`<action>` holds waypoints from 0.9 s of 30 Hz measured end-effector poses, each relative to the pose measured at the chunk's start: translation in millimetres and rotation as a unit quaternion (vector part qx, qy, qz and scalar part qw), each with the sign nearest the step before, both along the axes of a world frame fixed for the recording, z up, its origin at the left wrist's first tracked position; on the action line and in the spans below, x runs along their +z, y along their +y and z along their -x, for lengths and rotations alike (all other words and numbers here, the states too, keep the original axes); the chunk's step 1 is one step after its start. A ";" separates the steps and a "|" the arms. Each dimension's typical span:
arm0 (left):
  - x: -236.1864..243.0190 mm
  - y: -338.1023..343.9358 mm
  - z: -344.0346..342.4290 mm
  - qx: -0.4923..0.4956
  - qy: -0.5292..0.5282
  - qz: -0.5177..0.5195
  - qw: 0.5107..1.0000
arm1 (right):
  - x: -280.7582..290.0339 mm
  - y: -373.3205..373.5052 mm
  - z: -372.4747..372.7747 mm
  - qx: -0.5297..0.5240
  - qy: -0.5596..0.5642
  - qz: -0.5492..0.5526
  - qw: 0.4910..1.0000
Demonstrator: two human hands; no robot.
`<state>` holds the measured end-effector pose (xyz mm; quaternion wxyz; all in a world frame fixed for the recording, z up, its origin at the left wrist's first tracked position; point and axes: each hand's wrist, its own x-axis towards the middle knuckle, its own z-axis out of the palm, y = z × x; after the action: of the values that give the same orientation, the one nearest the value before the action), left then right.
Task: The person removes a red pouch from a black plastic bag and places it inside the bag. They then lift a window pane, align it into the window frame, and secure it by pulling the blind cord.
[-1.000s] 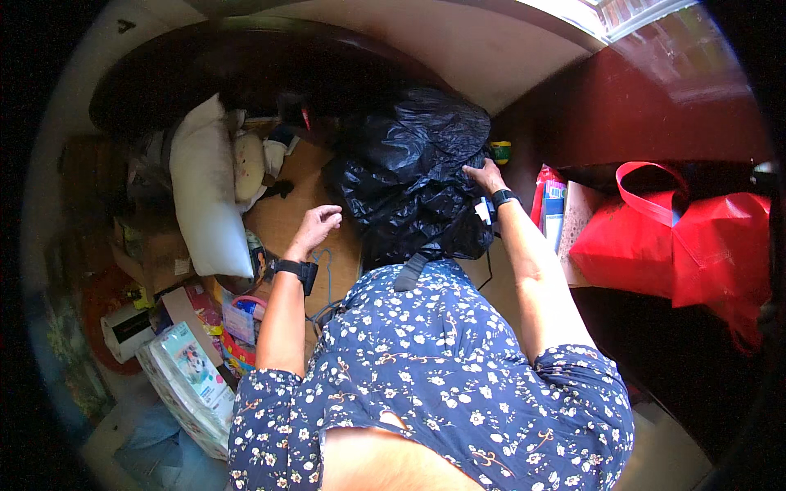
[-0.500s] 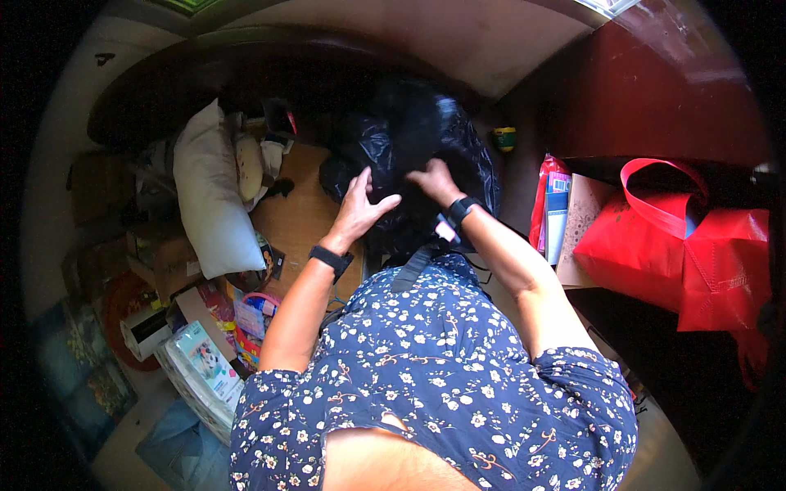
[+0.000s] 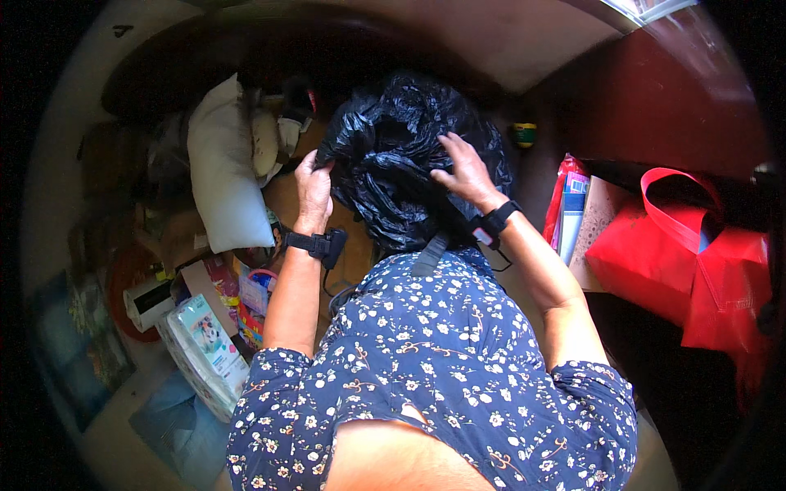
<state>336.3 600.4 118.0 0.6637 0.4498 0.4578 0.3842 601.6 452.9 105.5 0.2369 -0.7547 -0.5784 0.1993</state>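
A large black plastic bag (image 3: 401, 176) bulges in front of me, crinkled and shiny, with dark folds around its middle. My left hand (image 3: 313, 192) pinches the bag's left edge between thumb and fingers. Over the right part of the bag lies my right hand (image 3: 468, 173), thumb and fingers apart, with nothing visible in it. Whether its fingertips touch the plastic I cannot tell. What the bag contains is hidden. Each wrist wears a black band.
A pale pillow (image 3: 225, 172) leans at the left, above a wrapped white pack (image 3: 206, 352) and assorted boxes. Red bags (image 3: 655, 254) stand at the right beside books (image 3: 571, 213). A small green and yellow container (image 3: 524, 134) sits beyond the bag.
My left hand has moved left and taken hold of the bag's edge. My right hand has shifted right with fingers spread. The bag's top has been spread wider.
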 end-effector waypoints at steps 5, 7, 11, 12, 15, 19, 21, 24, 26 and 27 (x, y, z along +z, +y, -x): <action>13.3 -5.7 6.2 -0.010 0.010 -0.012 1.000 | -1.0 -13.4 -6.4 0.064 0.128 0.025 0.989; 17.6 -8.1 2.8 -0.022 0.011 -0.005 1.000 | 2.3 -11.7 10.4 0.098 0.179 0.009 0.979; 22.8 -6.2 -4.3 -0.091 0.009 -0.018 0.996 | 9.1 3.3 41.8 0.118 0.169 -0.127 0.970; 23.5 -5.8 -5.3 -0.084 0.022 -0.010 0.996 | 11.3 5.2 44.8 0.107 0.189 -0.098 0.971; 26.4 -7.4 -8.0 -0.075 0.041 -0.036 0.996 | 18.8 3.3 47.6 0.091 0.261 -0.088 0.957; 39.5 -21.8 -16.1 0.001 0.215 -0.205 0.955 | 34.1 -12.9 27.5 0.063 0.302 -0.045 0.950; 51.5 -30.4 -23.7 0.039 0.261 -0.253 0.931 | 41.6 -10.2 14.3 0.022 0.312 -0.052 0.948; 68.4 -48.9 -36.3 0.005 0.257 -0.409 0.876 | 54.4 -4.1 -1.6 -0.003 0.307 -0.072 0.949; 70.2 -55.6 -47.2 -0.134 0.208 -0.455 0.855 | 61.3 0.5 -3.6 -0.012 0.320 -0.093 0.943; 67.1 -60.6 -52.2 -0.185 0.221 -0.472 0.833 | 64.6 0.4 -4.4 -0.010 0.328 -0.098 0.939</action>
<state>388.5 539.9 185.1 0.3109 0.8574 0.2636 0.3142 606.0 453.2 170.1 0.4881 -0.6263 -0.4775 0.3761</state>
